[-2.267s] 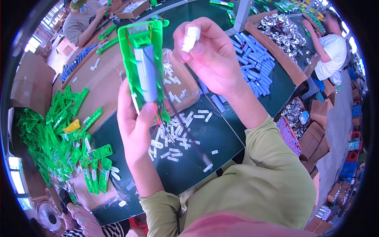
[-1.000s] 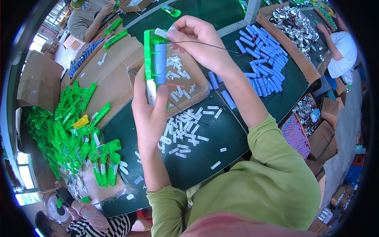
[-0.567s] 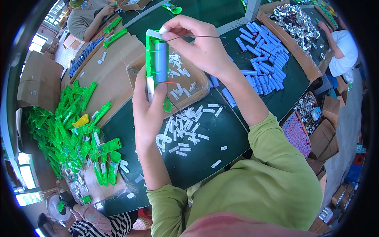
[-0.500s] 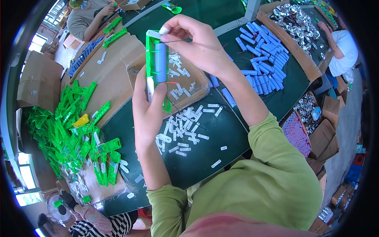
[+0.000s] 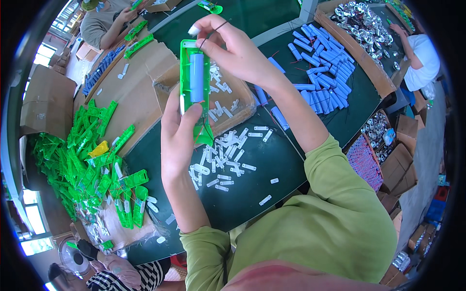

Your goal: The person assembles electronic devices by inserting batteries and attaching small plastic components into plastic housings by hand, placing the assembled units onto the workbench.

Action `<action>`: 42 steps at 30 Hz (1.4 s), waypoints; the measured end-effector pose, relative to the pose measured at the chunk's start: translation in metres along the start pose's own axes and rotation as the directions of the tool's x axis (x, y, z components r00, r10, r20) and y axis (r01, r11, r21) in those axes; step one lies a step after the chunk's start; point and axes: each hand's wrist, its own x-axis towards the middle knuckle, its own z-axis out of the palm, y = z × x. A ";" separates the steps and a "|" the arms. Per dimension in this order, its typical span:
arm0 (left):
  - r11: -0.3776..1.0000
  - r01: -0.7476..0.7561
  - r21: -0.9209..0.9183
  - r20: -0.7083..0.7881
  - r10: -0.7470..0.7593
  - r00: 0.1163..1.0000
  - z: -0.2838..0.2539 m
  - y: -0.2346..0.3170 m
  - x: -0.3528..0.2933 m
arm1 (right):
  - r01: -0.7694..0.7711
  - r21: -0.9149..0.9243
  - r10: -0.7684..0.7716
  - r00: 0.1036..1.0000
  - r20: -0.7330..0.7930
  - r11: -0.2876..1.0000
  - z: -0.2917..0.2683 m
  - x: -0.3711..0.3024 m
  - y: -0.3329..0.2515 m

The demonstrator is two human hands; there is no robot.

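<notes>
Head view: left hand grasps an uncovered green casing, blue cell already seated beyond the thumb; dark wire loops outside by right hand, pinch unclear.

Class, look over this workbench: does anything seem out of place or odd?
One yellow piece lies among the green casings heaped left of the left hand. Its lone colour looks odd; whether it's misplaced can't be told.

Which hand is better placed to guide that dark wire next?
Likely the right hand: it is at the top end of the green case, with the dark wire across its fingers. The left hand holds that case, its thumb at the lower end of the blue battery.
</notes>
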 end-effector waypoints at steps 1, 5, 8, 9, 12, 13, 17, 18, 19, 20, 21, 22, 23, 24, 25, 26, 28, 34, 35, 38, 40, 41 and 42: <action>1.000 0.018 -0.018 0.000 -0.018 1.000 -0.003 -0.002 0.001 | -0.157 0.146 0.149 0.987 0.062 0.977 0.003 -0.001 0.001; 0.989 0.068 -0.133 -0.035 -0.074 0.997 -0.004 -0.006 0.006 | -0.252 0.221 0.253 0.967 0.024 0.942 -0.002 -0.003 -0.010; 0.988 0.038 -0.153 -0.074 -0.049 0.996 -0.001 -0.008 0.010 | -0.112 0.143 0.102 0.992 0.070 0.983 0.001 -0.015 -0.011; 0.985 0.032 -0.169 -0.074 -0.045 0.996 -0.002 -0.009 0.011 | -0.112 0.148 0.100 0.992 0.082 0.983 0.003 -0.017 -0.013; 0.990 0.023 -0.138 -0.100 -0.037 0.994 -0.001 -0.020 0.017 | -0.351 0.021 0.333 0.906 0.262 0.936 0.003 -0.019 -0.013; 0.994 0.019 -0.112 -0.105 -0.031 0.994 0.000 -0.025 0.020 | -0.351 0.018 0.332 0.902 0.274 0.936 0.009 -0.022 -0.010; 0.994 -0.074 -0.085 -0.149 0.060 0.987 0.005 -0.048 0.031 | -0.407 0.381 0.379 0.913 0.150 0.830 0.041 -0.035 0.015; 0.983 -0.174 -0.052 -0.137 0.166 0.977 0.003 -0.052 0.032 | -0.513 0.372 0.458 0.858 0.232 0.773 0.042 -0.030 0.018; 0.986 -0.163 -0.031 -0.047 0.161 0.986 -0.005 -0.052 0.031 | -0.613 0.353 0.524 0.789 0.321 0.707 0.039 -0.021 0.021; 0.996 -0.072 0.051 -0.057 0.075 0.996 -0.009 -0.047 0.026 | -0.641 0.247 0.556 0.760 0.336 0.727 0.034 -0.010 0.028; 0.991 0.021 0.130 -0.070 -0.012 0.997 -0.014 -0.034 0.021 | -0.655 0.138 0.584 0.735 0.344 0.743 0.027 0.002 0.040; 0.952 -0.004 0.306 -0.081 0.030 0.996 -0.026 -0.023 0.015 | -0.633 0.073 0.592 0.753 0.288 0.770 0.020 0.011 0.065; 0.934 -0.091 0.344 -0.114 0.138 0.984 -0.042 -0.028 0.012 | -0.605 0.008 0.587 0.776 0.231 0.796 0.011 0.023 0.099; 0.906 -0.108 0.409 -0.138 0.179 0.974 -0.059 -0.026 0.007 | -0.651 0.018 0.629 0.739 0.240 0.759 -0.009 0.038 0.148; 0.872 -0.121 0.474 -0.157 0.219 0.963 -0.079 -0.024 0.000 | -0.696 0.026 0.669 0.700 0.249 0.718 -0.029 0.052 0.199; 0.858 -0.095 0.504 -0.193 0.219 0.956 -0.102 -0.026 -0.010 | -0.706 0.029 0.683 0.694 0.226 0.708 -0.046 0.063 0.235; 0.684 0.129 0.718 -0.302 0.139 0.943 -0.150 -0.030 -0.040 | -0.694 -0.080 0.697 0.701 0.149 0.715 -0.063 0.073 0.284; 0.096 0.195 0.976 -0.196 0.002 0.981 -0.218 -0.067 -0.117 | -0.619 -0.467 0.708 0.706 0.020 0.631 -0.073 0.070 0.382; -0.028 0.178 0.984 -0.179 -0.029 0.984 -0.218 -0.073 -0.123 | -0.623 -0.458 0.713 0.701 0.033 0.634 -0.068 0.067 0.387; -0.148 0.177 0.973 -0.196 -0.126 0.972 -0.223 -0.070 -0.116 | -0.166 -0.878 0.591 0.792 0.152 0.448 -0.068 0.071 0.377; -0.099 0.189 0.977 -0.200 -0.119 0.973 -0.223 -0.059 -0.099 | -0.168 -0.877 0.569 0.811 0.137 0.451 -0.089 0.079 0.377; -0.091 0.163 0.982 -0.173 -0.116 0.978 -0.223 -0.052 -0.091 | -0.159 -0.873 0.540 0.831 0.135 0.462 -0.106 0.083 0.372; -0.028 0.205 0.978 -0.204 0.034 0.978 -0.222 -0.045 -0.089 | -0.123 -0.907 0.454 0.887 0.082 0.404 -0.101 0.087 0.350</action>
